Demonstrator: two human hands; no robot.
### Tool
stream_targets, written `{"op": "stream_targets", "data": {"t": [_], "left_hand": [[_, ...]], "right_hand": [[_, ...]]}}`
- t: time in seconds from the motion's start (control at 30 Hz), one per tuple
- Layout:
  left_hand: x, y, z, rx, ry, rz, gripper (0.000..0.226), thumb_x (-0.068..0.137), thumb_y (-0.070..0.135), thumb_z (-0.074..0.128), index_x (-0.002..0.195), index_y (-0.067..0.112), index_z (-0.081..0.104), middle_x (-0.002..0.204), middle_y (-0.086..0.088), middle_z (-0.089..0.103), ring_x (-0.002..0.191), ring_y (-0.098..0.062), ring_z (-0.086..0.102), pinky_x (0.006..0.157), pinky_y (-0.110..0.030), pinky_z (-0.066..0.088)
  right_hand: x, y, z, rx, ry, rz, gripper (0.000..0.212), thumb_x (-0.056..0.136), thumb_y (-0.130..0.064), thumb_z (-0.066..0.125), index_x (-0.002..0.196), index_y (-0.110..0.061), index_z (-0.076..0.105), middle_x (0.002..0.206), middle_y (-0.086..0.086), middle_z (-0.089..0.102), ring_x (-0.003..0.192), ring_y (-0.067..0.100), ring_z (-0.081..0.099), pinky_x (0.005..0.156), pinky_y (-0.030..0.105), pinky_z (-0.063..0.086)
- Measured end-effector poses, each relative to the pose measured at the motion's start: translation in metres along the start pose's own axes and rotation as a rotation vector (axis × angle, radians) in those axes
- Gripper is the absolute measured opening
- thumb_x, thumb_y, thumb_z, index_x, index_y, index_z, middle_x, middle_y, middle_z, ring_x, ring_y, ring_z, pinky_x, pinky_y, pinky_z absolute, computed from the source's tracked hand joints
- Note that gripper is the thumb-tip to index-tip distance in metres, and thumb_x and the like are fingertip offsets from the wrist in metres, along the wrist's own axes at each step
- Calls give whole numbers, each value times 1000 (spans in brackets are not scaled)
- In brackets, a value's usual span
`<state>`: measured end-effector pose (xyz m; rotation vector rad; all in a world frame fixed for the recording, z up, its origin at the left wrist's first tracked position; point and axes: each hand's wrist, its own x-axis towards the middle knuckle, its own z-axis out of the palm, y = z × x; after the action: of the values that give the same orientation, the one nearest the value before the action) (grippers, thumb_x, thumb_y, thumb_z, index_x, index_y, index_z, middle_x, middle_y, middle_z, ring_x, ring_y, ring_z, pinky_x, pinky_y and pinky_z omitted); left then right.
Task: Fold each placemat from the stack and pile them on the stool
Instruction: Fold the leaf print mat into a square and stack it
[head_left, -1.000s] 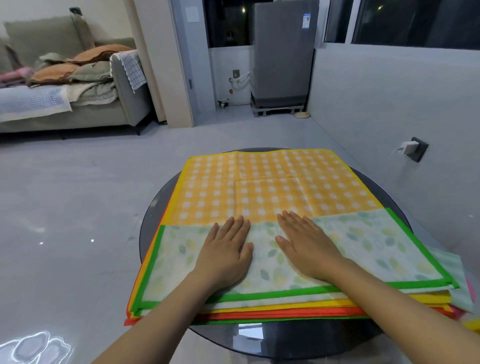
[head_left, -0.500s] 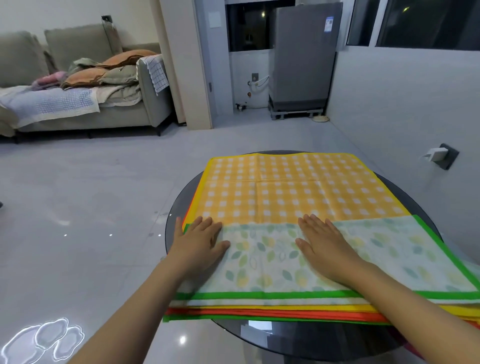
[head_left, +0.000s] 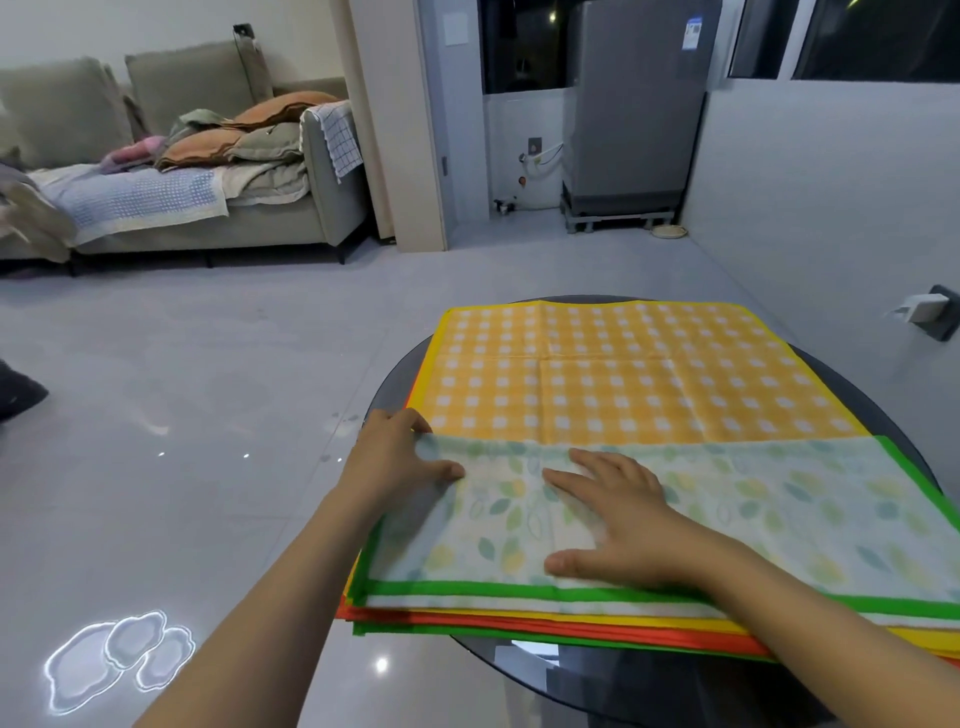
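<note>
Pinching the left end of the folded leaf-print placemat (head_left: 727, 509), the left hand (head_left: 397, 465) curls its fingers under the cloth with the thumb on top. Beside it the right hand (head_left: 615, 512) lies flat, fingers spread, pressing the thin, soft fabric with its green border. This placemat lies on the near half of the stack (head_left: 519, 621), over an orange checked mat (head_left: 623, 379) creased into 4. A round dark glass table (head_left: 597, 675) carries it all; the stack's right end is cut off.
</note>
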<state>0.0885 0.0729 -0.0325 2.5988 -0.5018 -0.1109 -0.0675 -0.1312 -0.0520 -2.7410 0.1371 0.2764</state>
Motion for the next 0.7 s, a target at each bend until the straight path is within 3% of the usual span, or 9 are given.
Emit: {"op": "stream_targets", "data": {"t": [0.23,0.4,0.5,0.63,0.7], "left_hand": [[-2,-7,-21,-327,-15,-145,51,71,24,82,114,17,56,101,-3,60,89,-21,62,76,-32,51],[-5,2,-41,-716,-51,-196,31,73,9,79,100,6,65,80,-5,67,56,-9,66,48,-19,50],[-8,15,-48,-828,-111,-179,15,78,9,75,91,5,70,77,-6,70,56,-10,67,50,-20,52],[-13,35,-53,-1002,-193,-169,13,82,14,70,87,3,68,77,-11,69,63,-20,67,66,-31,59],[-15,48,-54,-1051,-213,-155,17,84,20,68,86,3,66,72,-11,67,56,-20,65,57,-27,57]], "right_hand": [[-1,-3,-7,-22,-102,-3,105,64,-76,59,145,-47,-1,155,-12,-18,142,17,-22,116,42,-8],[-2,-8,-9,-53,-119,13,105,67,-74,59,147,-44,-3,156,-8,-18,143,19,-21,115,41,-10],[-2,-6,-7,-78,-113,8,110,61,-82,53,146,-44,-5,156,-6,-19,143,19,-20,115,40,-11],[-7,1,-7,-23,-89,-31,130,32,-99,26,147,-43,1,157,-9,-12,144,16,-14,115,38,-7],[-11,5,-12,51,-43,-5,115,47,-93,38,147,-41,10,158,-11,-2,145,13,-5,116,36,1]]}}
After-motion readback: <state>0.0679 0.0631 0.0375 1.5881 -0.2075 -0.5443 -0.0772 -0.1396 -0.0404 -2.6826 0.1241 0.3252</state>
